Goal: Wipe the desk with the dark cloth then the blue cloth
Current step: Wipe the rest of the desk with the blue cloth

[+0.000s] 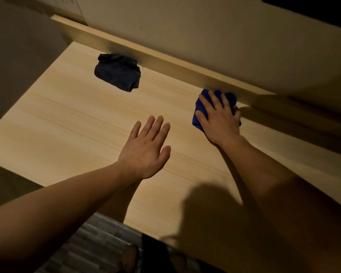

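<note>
Fingers (156,125) of the left hand (146,150) spread flat and empty over the wooden tabletop (67,119); farther right, the right hand (219,119) presses down, gripping the blue cloth (200,107) beside the back ledge (165,58). Beyond, at the ledge, lies the crumpled dark cloth (117,71).

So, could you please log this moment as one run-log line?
right hand: pressing blue cloth on desk | left hand: open, empty | dark cloth: lying free by back rail
</note>
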